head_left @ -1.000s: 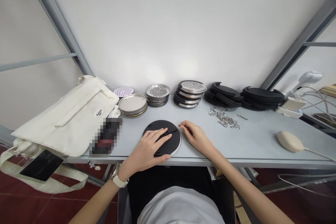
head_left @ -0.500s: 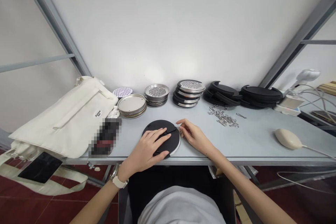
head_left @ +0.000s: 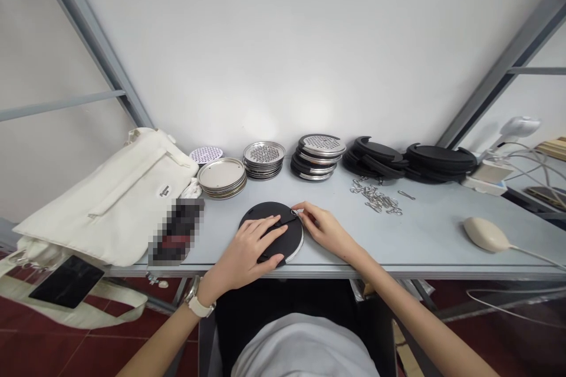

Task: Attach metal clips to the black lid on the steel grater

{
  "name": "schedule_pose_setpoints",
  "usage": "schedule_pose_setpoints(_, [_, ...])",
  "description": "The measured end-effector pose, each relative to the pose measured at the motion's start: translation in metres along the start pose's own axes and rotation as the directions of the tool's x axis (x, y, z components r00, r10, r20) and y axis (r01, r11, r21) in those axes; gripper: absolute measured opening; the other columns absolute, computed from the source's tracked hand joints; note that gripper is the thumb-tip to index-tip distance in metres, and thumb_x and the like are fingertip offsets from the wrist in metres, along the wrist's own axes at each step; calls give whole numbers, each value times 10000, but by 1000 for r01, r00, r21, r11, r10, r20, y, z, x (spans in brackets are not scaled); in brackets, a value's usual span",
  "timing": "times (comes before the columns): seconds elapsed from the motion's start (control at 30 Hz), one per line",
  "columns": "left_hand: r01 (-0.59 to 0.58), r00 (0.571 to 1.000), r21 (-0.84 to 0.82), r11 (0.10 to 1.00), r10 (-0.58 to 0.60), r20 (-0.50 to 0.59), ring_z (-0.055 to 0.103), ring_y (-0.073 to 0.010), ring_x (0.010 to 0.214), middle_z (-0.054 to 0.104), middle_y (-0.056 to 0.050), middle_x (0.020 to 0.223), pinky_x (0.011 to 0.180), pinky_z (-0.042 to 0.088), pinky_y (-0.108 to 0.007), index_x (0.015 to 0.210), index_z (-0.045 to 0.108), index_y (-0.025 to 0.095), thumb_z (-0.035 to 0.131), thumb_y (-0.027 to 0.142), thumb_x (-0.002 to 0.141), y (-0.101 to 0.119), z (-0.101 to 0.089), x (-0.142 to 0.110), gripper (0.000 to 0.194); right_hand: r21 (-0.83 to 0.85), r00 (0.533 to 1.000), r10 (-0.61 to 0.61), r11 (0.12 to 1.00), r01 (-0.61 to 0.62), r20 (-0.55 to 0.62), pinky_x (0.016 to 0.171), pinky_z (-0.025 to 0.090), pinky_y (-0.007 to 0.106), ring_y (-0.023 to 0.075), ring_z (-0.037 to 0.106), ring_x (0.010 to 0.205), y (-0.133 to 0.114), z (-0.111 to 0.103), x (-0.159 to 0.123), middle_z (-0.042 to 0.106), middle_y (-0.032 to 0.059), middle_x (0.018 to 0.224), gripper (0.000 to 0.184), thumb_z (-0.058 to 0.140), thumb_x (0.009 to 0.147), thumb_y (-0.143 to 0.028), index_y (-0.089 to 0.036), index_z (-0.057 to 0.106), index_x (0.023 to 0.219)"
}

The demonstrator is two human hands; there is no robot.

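A round black disc point(head_left: 289, 245) with a silvery rim showing at its right edge lies flat near the table's front edge. My left hand point(head_left: 254, 245) rests on top of it, fingers spread and lying flat. At the disc's upper right edge, my right hand point(head_left: 322, 225) pinches a small silver wire clip point(head_left: 293, 211) between thumb and forefinger. The fingertips hide part of that clip. Similar loose metal clips point(head_left: 375, 197) lie in a small heap to the right.
Along the wall stand stacked plain metal discs point(head_left: 222, 175), grater discs point(head_left: 264, 156), grater discs in black holders point(head_left: 319, 153), and black holders point(head_left: 375, 156). A white bag point(head_left: 110, 194) lies left. At right is a cream corded device point(head_left: 485, 234).
My right hand has shifted slightly left, bringing the clip onto the disc's upper right edge. My left hand stays in place on the disc.
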State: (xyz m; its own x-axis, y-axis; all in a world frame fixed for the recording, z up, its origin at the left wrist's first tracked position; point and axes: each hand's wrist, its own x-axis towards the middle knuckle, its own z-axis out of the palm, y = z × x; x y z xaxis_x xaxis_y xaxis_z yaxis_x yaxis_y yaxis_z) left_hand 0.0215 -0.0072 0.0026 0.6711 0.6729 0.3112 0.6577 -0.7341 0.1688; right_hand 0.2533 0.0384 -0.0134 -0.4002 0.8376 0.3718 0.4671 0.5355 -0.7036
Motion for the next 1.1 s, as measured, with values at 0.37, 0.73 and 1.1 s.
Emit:
schedule_pose_setpoints(0.37, [8, 1000, 4, 1000, -8, 4, 358, -257, 1309, 357, -63, 1472, 1055, 321, -436, 1404, 388, 249, 477, 371, 920, -1, 1, 1, 507, -2, 999, 2, 1000, -2, 46, 579, 397, 238, 126, 478, 569, -1, -3, -2, 515, -32, 645, 302, 406, 950, -331, -185, 549, 1173])
schedule_pose_setpoints(0.73, [-2, 1000, -9, 1000, 2, -25, 388, -266, 1290, 388, -69, 1451, 1039, 348, -438, 1404, 393, 262, 488, 366, 913, -1, 1, 0, 511, -43, 999, -28, 999, 29, 15, 621, 449, 276, 140, 539, 628, 3, -1, -1, 632, 53, 881, 312, 394, 949, -275, -217, 574, 1198])
schedule_pose_setpoints(1.1, [-10, 1000, -17, 1000, 10, -12, 374, -264, 1306, 376, -72, 1460, 1051, 330, -441, 1410, 380, 256, 487, 367, 912, -1, 1, 1, 522, -31, 999, -44, 999, 44, 12, 756, 484, 319, 179, 609, 814, -1, -2, -2, 649, 75, 1022, 304, 387, 955, -251, -233, 579, 1190])
